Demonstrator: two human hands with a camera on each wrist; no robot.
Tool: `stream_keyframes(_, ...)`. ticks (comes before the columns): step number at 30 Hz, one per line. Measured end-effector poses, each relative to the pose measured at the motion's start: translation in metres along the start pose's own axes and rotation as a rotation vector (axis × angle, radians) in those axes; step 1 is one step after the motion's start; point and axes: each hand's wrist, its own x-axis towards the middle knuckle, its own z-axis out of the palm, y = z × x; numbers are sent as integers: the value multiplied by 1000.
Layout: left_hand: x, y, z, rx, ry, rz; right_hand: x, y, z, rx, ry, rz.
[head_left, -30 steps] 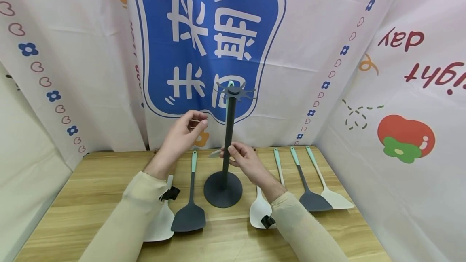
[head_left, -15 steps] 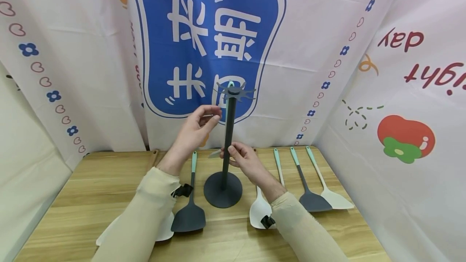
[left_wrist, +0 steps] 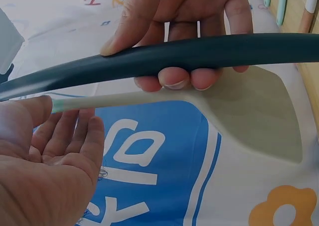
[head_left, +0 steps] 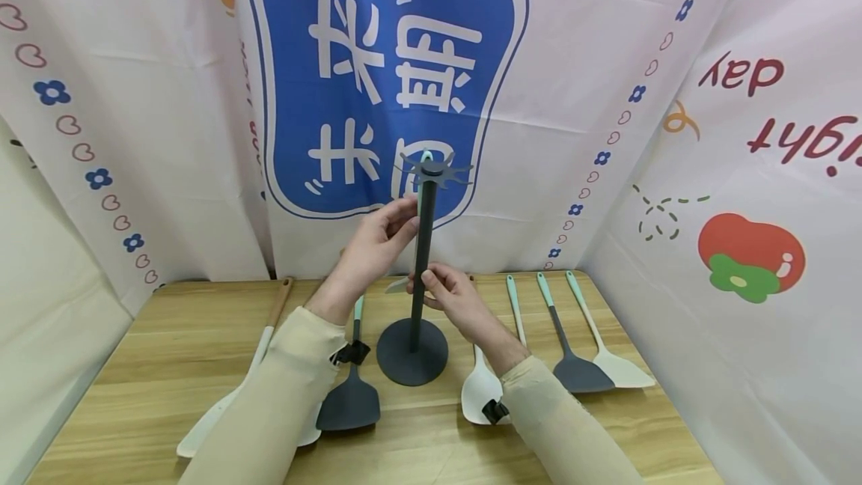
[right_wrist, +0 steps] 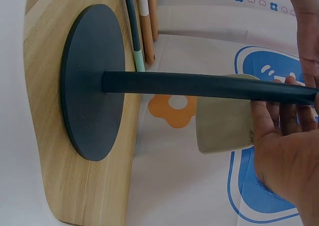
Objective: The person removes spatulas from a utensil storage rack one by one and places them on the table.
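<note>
A dark utensil stand (head_left: 424, 245) rises from its round base, a ring of hooks at its top. Behind the pole hangs a cream spatula (left_wrist: 259, 116) with a mint handle, its blade also visible in the right wrist view. Thumb and fingers of my left hand (head_left: 377, 245) pinch this spatula around the mint part of the handle. Lower down, my right hand (head_left: 465, 305) grips the pole, the thumb on the near side and the fingertips (left_wrist: 174, 78) coming out past its far side. The spatula's blade lies close behind those fingers.
Left of the stand lie a dark turner (head_left: 350, 403) and a white turner with a wooden handle (head_left: 277, 305). On the right rest a white utensil (head_left: 480, 388), a dark turner (head_left: 579, 373) and a cream turner (head_left: 622, 369). A printed cloth stands behind the wooden table (head_left: 121, 365).
My left hand has moved rightward to the hanging spatula's handle and pinches it now. The right hand has stayed on the pole, and the stand has not moved.
</note>
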Motion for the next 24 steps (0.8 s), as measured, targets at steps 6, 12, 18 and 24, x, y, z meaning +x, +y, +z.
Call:
stream_keyframes(6, 2, -2, 2, 18, 12, 10, 0, 1, 0, -1, 3, -4)
stream_keyframes(12, 3, -2, 3, 44, 27, 6, 1, 2, 0, -4, 2, -4)
stream_keyframes(18, 3, -1, 2, 70, 40, 15, 0, 2, 0, -4, 0, -4)
stream_keyframes(24, 6, 1, 0, 79, 59, 1, -1, 0, 0, -8, 1, 1)
